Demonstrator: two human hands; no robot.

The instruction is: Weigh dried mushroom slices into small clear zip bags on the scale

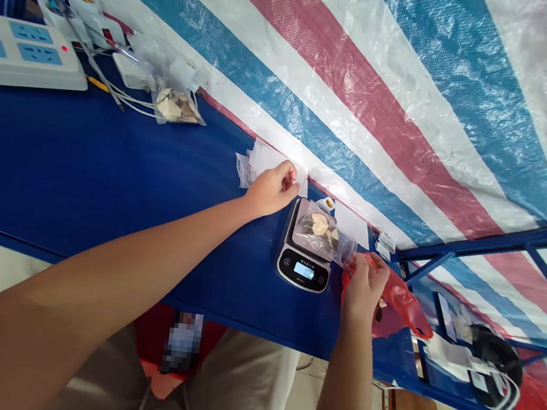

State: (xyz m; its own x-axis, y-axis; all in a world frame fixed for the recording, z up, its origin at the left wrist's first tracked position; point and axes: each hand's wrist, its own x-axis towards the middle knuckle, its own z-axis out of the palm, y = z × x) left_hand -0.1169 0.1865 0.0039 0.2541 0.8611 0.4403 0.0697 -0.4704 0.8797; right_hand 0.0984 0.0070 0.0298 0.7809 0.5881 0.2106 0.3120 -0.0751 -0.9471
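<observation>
Clear bag (315, 230) on scale (303, 268), long axis toward right hand (365, 289).

Blue worktop (109, 165) leaves a wide passage between the left hand (273, 189) and the power strip (26, 51). A digital scale (303, 268), carrying a plastic bag (315, 231), blocks the direct way to the right hand (364, 289), where a red plastic bag (404, 301) crowds the far side.

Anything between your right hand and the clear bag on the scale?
Only the red plastic bag bunched in the right hand; it sits against the corner of the clear bag on the digital scale.
</observation>
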